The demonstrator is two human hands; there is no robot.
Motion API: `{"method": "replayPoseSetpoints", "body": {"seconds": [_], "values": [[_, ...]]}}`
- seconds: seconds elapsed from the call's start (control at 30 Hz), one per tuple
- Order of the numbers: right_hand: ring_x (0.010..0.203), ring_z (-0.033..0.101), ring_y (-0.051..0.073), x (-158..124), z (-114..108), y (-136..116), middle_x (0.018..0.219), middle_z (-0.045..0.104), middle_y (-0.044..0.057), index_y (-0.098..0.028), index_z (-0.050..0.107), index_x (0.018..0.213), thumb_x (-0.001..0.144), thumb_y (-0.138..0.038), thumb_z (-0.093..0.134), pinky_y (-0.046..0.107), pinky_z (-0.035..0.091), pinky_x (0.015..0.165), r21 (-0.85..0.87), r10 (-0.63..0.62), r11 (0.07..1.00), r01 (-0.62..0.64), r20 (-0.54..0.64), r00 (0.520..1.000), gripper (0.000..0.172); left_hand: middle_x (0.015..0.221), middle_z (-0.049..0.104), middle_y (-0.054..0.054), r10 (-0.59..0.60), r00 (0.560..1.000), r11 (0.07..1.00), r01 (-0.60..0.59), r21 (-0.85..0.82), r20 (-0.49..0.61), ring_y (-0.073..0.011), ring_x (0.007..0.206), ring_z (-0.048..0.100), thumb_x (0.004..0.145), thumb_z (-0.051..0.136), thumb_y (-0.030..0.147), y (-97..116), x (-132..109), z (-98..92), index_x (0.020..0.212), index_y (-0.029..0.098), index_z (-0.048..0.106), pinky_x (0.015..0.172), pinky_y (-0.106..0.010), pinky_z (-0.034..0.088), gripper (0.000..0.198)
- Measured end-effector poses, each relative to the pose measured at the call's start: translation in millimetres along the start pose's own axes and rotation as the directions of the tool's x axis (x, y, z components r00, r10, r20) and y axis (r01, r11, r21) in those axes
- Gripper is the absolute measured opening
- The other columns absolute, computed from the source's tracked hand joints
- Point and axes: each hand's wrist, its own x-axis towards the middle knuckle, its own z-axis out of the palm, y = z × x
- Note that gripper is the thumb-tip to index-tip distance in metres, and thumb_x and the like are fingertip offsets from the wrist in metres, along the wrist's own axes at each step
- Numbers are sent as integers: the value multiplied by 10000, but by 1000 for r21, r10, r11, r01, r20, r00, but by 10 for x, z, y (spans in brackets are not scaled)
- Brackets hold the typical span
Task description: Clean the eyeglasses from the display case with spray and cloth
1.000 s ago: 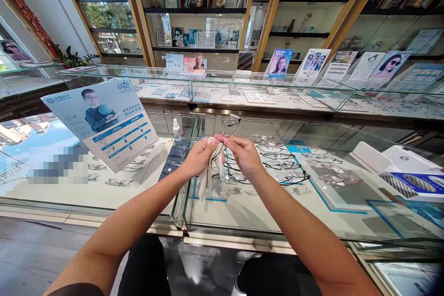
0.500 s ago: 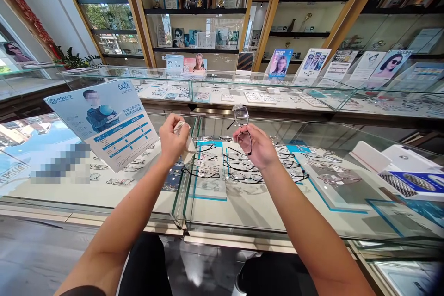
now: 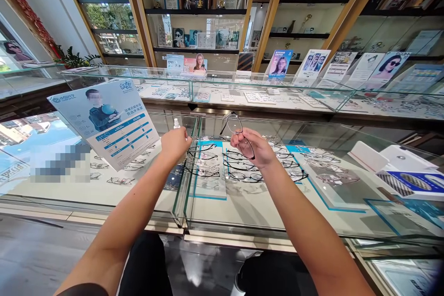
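My right hand pinches a pair of eyeglasses by the rim of one lens, holding it up and tilted above the glass counter. The glasses have thin dark frames and clear lenses, and one temple sticks out to the left. To the left, my left hand is closed, back toward me. A small part of a pale cloth shows under its fingers; the rest is hidden. The white nozzle of a spray bottle rises just behind the knuckles, its body hidden by the hand.
Under the counter glass lie rows of eyeglass frames. A printed sign stands at the left, close to my left hand. An open white and blue box sits at the right. Another display case runs across behind.
My left hand has dropped slightly and turned, so its cloth is mostly hidden and the bottle's nozzle shows. The eyeglasses have tilted left and lower in my right hand.
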Motion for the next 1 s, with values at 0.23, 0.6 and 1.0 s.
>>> {"method": "replayPoseSetpoints", "body": {"seconds": [0.23, 0.6, 1.0], "values": [[728, 619, 167, 8, -29, 39, 744, 654, 23, -221, 741, 694, 775, -508, 888, 323, 515, 715, 50, 4, 999, -8, 73, 997, 333, 775, 736, -20, 246, 859, 871, -399, -285, -449, -212, 762, 662, 899, 611, 221, 92, -61, -8, 792, 224, 604, 791, -369, 428, 108], [848, 630, 204, 15, 74, 82, 824, 744, 37, -238, 785, 753, 871, -544, 817, 364, 495, 856, -309, -89, 945, 105, 67, 994, 329, 720, 752, 23, 397, 738, 436, -674, -596, -546, -148, 685, 672, 829, 753, 215, 274, -214, 148, 724, 219, 707, 754, -304, 512, 115], [844, 659, 202, 2, 75, 94, 813, 760, 32, -224, 789, 751, 878, -541, 818, 365, 474, 875, -306, -2, 951, 52, 161, 987, 342, 765, 779, -34, 273, 891, 226, -427, -875, -364, -178, 757, 724, 924, 750, 391, 300, -217, 62, 808, 203, 691, 744, -311, 543, 229]]}}
